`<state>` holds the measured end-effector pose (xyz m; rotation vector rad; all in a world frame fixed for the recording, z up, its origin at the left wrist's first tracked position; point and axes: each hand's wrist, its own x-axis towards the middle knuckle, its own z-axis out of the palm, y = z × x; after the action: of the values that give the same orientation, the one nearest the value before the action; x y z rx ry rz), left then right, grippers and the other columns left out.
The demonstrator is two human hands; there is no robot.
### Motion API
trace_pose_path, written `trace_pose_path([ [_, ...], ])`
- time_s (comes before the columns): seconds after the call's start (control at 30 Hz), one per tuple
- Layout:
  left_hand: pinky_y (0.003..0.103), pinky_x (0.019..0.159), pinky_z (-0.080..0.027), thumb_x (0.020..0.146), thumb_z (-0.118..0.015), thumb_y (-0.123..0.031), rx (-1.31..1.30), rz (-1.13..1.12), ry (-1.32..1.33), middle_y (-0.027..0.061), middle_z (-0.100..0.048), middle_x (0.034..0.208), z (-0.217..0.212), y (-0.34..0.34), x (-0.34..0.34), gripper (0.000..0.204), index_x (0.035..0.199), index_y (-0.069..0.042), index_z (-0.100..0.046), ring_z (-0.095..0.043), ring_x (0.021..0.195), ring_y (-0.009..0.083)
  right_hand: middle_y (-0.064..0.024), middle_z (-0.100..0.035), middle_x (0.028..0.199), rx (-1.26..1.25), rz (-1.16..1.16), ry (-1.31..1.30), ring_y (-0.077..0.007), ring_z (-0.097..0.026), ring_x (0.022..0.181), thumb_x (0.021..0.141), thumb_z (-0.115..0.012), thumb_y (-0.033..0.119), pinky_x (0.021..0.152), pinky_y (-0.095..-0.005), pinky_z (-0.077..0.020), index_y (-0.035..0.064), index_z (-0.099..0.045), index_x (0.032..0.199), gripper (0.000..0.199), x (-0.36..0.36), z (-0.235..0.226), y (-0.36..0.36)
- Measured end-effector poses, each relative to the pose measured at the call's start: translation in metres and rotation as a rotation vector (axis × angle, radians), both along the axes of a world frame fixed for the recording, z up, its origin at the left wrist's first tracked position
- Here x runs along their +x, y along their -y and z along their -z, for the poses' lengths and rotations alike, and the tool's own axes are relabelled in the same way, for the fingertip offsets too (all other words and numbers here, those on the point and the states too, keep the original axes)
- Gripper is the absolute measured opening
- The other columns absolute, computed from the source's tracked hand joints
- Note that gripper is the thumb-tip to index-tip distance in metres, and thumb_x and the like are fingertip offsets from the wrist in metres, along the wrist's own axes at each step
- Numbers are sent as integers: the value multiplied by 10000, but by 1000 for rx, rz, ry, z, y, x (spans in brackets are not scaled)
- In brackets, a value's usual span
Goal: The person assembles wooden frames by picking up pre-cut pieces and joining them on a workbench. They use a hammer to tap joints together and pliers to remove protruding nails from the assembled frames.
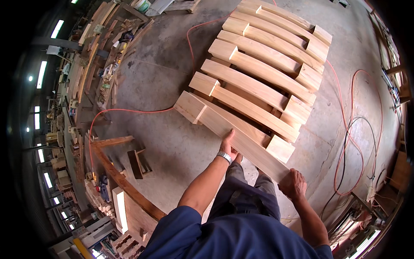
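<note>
At the near end of a row of pale, notched wooden beams (246, 80), the person holds one long, pale wooden beam with a stepped left end (256, 154). It slants from far left to near right, just in front of the row and partly overlapping its nearest beam; whether it rests on anything cannot be told.

The bare left hand (230, 146), below a silver metal wristwatch (224, 156), is clamped on the near edge around mid-length, thumb on top and fingers hidden. The bare right hand (294, 184) grips the near right end, knuckles up. The hands are well apart.

To the left, a thin orange hose (136, 110) crosses the grey concrete floor (159, 86), near a brown wooden frame (123, 181). To the right lie looped orange hoses (352, 138) and a black cable (344, 153).
</note>
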<state>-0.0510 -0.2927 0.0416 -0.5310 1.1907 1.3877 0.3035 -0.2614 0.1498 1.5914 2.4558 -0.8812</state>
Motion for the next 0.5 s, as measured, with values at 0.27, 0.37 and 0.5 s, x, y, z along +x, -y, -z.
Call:
trace_pose_path([
  [0.27,396,938,-539,780,-852,-545,-56,-30,-8,2,-668,1221,45,-36,-34,643,1279,-202,-637,-621,1141,203,-190,-679,1057,54,-29,-18,-376,-658,1014,722,-793,270,910,-489,-509,33,-557,1134,531,-43,23,-41],
  [0.37,423,931,-547,800,-834,-547,-33,-3,-29,-6,-686,1206,59,-45,-47,591,1254,-217,-646,-634,1124,210,-184,-675,1056,64,-39,-25,-373,-655,1013,715,-802,267,899,-489,-512,37,-552,1118,527,-49,47,-53],
  [0.5,480,986,-515,793,-775,-675,-88,180,-66,34,-654,1276,68,-53,-54,747,1352,-216,-586,-614,1155,243,-183,-666,1054,64,-73,-26,-376,-650,1030,703,-818,282,899,-493,-514,39,-531,1126,566,-48,66,-68],
])
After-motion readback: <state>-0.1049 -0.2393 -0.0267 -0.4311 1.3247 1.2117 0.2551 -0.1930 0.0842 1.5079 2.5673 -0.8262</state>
